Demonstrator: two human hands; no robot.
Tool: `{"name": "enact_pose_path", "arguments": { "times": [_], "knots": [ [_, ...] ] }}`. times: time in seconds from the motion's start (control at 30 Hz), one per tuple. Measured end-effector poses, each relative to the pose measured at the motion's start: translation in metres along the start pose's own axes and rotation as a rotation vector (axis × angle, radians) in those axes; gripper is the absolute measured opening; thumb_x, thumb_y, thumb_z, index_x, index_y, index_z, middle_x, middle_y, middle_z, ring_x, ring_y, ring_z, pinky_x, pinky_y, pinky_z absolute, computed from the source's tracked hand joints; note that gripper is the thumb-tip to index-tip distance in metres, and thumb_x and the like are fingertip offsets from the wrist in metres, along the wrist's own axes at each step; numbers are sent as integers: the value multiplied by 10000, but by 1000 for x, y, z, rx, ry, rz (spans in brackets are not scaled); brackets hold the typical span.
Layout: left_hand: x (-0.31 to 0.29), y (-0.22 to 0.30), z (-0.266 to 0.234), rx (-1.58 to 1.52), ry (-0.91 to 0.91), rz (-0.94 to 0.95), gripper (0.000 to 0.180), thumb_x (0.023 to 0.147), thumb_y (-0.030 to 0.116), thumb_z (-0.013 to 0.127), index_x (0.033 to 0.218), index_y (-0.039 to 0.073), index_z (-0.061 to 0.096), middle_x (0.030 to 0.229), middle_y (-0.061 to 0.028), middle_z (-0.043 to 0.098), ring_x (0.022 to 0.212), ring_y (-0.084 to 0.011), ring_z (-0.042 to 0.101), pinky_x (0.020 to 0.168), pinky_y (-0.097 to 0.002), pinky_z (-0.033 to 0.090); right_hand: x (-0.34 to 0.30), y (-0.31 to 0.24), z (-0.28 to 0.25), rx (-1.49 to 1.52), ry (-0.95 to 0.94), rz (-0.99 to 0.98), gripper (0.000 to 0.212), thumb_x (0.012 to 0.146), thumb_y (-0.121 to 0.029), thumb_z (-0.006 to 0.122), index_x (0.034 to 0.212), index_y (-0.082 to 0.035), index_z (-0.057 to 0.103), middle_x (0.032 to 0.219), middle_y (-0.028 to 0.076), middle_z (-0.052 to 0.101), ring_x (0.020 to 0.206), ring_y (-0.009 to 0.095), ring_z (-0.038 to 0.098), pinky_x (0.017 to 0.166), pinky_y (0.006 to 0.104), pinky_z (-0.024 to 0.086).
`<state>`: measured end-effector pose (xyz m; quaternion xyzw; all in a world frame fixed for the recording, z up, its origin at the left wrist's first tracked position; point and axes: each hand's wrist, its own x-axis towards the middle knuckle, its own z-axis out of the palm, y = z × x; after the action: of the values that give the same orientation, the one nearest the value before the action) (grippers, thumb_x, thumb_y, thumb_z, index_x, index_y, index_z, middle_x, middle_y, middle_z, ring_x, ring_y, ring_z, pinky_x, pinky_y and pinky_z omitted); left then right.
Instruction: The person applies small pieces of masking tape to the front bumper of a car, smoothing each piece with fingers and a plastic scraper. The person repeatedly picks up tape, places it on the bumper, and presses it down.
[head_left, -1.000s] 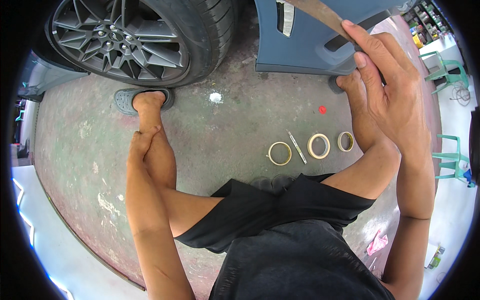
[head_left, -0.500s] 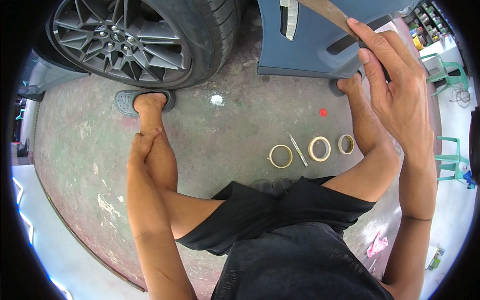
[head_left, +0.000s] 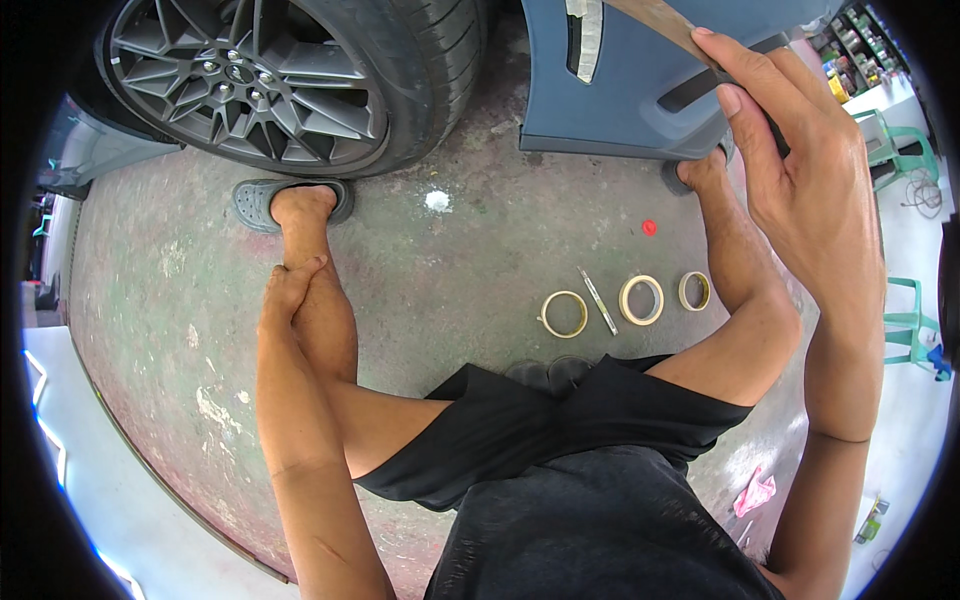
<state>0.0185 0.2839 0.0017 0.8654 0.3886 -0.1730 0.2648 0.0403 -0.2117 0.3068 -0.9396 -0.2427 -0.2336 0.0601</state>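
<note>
Right hand (head_left: pixel 815 170): clamping the flat strip (head_left: pixel 658 20) in the fingers.
Flat strip: long, thin, brownish-grey, slanting before the blue car panel (head_left: pixel 620 110).
Left hand (head_left: pixel 290 290): wrapping fingers around the left shin (head_left: pixel 332 330).
Tape rolls (head_left: pixel 624 302): three, pale, lying on the floor (head_left: pixel 450 270).
Wheel (head_left: pixel 305 78): dark-spoked, bearing a hub emblem (head_left: pixel 239 73) too small to read.

On the floor there were three rolls of tape (head_left: pixel 623 299), one slim pen-like stick (head_left: pixel 598 300), one small red disc (head_left: pixel 649 228), one white patch (head_left: pixel 438 201) and one pink cloth (head_left: pixel 755 492). One flat strip (head_left: pixel 660 22) was held up, and one car wheel (head_left: pixel 300 75) showed five nuts (head_left: pixel 235 57) around its middle. Two grey shoes (head_left: pixel 257 205) were worn, one on each foot, and two green chairs (head_left: pixel 907 150) stood toward the right edge of the view.
</note>
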Motion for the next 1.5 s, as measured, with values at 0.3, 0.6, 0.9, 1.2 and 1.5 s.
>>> {"name": "enact_pose_path", "arguments": {
  "times": [0.3, 0.6, 0.9, 1.2, 1.5],
  "knots": [
    [-4, -1, -1, -58, -5, 23, 1147, 730, 630, 794, 1435, -204, 442, 1412, -376, 546, 1281, -424, 603, 1052, -471, 491, 6, -22, -13, -115, -14, 6, 320, 990, -46, 618, 1298, -73, 699, 832, 126, 543, 665, 259, 510, 645, 374, 447],
    [4, -6, 2, -38, -4, 44, 1174, 719, 644, 792, 1409, -238, 439, 1389, -395, 553, 1260, -436, 615, 1043, -477, 499, -8, -17, -7, -98, 22, -60, 348, 1001, -42, 613, 1340, -73, 684, 845, 117, 557, 669, 246, 520, 634, 370, 450],
    [2, -4, 0, -2, 8, 12, 1175, 708, 651, 784, 1430, -211, 443, 1396, -380, 557, 1271, -434, 610, 1055, -478, 493, -9, -15, 0, -98, 54, -47, 324, 1025, -78, 601, 1338, -82, 686, 844, 112, 569, 687, 253, 537, 651, 372, 463],
    [1, -3, 0, -3, 9, 11, 1167, 712, 642, 789, 1431, -209, 444, 1403, -371, 559, 1272, -432, 610, 1058, -477, 490, -14, -20, 9, 23, 56, 77, 327, 1044, -85, 572, 1357, -70, 665, 876, 136, 609, 709, 272, 603, 666, 383, 487],
    [1, -5, -1, -56, -15, 33, 1170, 720, 631, 795, 1435, -219, 426, 1383, -385, 563, 1265, -438, 613, 1057, -472, 492, -20, -35, 33, 127, 30, 231, 351, 1042, -127, 571, 1377, -26, 602, 988, 236, 656, 823, 462, 658, 709, 508, 526]
  ]
}}
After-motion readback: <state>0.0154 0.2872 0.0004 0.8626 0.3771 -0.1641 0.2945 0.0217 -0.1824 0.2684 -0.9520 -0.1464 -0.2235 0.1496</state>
